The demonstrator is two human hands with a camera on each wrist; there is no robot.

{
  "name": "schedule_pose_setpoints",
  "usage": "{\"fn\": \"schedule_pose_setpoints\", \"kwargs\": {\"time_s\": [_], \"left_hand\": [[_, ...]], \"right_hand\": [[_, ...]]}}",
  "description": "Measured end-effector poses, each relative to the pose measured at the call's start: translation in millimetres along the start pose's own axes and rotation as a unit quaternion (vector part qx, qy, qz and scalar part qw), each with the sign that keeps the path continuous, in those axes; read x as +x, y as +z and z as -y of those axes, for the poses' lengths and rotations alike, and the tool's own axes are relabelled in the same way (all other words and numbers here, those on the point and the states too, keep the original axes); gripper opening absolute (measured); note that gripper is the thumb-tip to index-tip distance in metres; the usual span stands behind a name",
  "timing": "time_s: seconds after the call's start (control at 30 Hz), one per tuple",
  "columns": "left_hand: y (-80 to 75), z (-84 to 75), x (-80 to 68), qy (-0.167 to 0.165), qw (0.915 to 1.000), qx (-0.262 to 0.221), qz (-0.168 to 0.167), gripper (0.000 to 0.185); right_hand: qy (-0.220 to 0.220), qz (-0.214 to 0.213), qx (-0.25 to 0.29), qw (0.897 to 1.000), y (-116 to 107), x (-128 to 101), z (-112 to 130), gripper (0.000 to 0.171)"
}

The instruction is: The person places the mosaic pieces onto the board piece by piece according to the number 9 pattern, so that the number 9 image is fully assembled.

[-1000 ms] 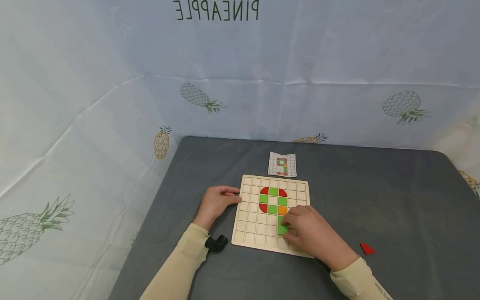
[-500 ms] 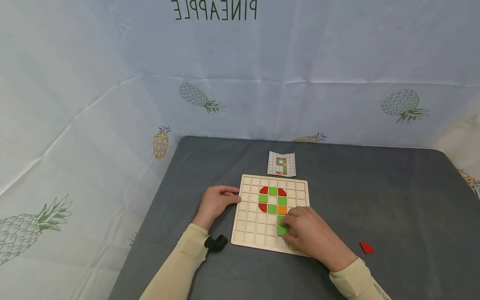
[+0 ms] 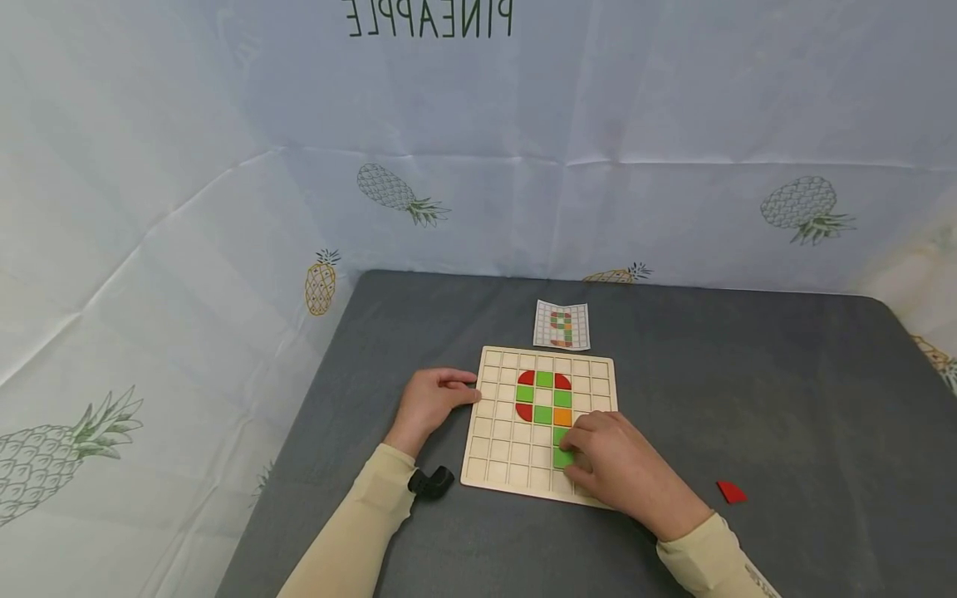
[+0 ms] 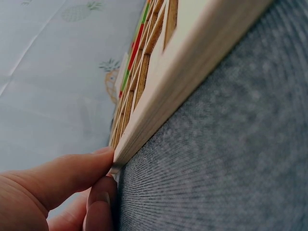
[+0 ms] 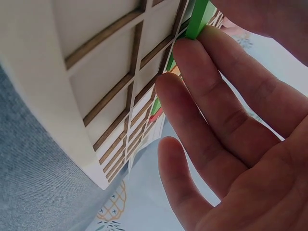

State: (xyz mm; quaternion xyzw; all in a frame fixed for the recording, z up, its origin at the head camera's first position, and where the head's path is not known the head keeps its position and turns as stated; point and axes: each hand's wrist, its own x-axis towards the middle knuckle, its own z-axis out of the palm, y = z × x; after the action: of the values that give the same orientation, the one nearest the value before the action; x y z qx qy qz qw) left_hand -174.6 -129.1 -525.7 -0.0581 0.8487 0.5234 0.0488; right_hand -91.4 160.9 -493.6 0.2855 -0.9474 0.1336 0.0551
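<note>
A pale wooden grid board (image 3: 499, 453) lies on the dark grey table. My left hand (image 3: 429, 405) holds its left edge, with the thumb (image 4: 91, 163) against the rim in the left wrist view. Over the board's lower right part, my right hand (image 3: 620, 461) pinches a green square tile (image 3: 561, 459), standing partly tilted up in the right wrist view. Another green tile (image 3: 559, 436) lies just above it, partly covered by the fingers. Higher up, an orange tile (image 3: 562, 417), several green squares and red quarter-round tiles (image 3: 525, 412) form a loop.
Behind the board is a small printed card (image 3: 540, 340) with a coloured grid pattern. One loose red quarter-round tile (image 3: 731, 492) lies on the table (image 3: 763, 399) to the right. A pineapple-print cloth (image 3: 478, 108) hangs behind.
A dividing line now shows between the two lower green tiles, where a second ago they looked joined. The pinched tile has shifted slightly; both hands stay almost in place.
</note>
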Motion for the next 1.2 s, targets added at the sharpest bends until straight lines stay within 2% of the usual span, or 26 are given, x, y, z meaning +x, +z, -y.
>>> {"fn": "schedule_pose_setpoints", "kwargs": {"time_s": [0.73,1.2], "left_hand": [[1.1,-2.6,-2.5,-0.009,0.9999,-0.008,0.002,0.026],[-0.8,-1.1,-3.4,-0.012,0.9998,-0.013,0.003,0.027]], "right_hand": [[0.003,0.001,-0.004,1.0,-0.5,-1.9,-1.0,0.018],[0.033,0.011,-0.01,0.999,-5.5,-6.6,-2.9,0.016]]}}
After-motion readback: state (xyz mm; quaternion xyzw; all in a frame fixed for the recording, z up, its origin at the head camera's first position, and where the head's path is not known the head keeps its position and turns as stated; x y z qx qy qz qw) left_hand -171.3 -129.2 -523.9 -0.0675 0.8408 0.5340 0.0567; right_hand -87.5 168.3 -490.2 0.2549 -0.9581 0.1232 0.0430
